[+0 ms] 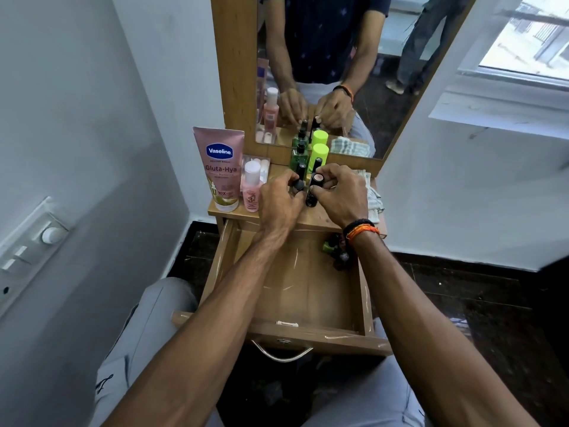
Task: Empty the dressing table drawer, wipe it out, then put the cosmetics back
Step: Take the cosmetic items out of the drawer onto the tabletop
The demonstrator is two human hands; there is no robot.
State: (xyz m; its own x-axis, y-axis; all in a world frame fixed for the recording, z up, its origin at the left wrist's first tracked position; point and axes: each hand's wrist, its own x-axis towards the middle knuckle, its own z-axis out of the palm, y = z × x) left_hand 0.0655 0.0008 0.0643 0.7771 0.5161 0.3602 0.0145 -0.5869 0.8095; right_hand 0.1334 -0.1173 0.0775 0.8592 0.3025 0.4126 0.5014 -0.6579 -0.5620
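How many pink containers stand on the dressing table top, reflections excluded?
2: the Vaseline tube at the far left, and the small pink bottle just right of it. Hands may hide others.

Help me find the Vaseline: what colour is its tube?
Pink tube, gold base; head view.

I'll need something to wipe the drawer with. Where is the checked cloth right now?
The white-and-grey checked cloth lies on the right side of the wooden dressing table top, below the mirror, partly hidden behind the right hand.
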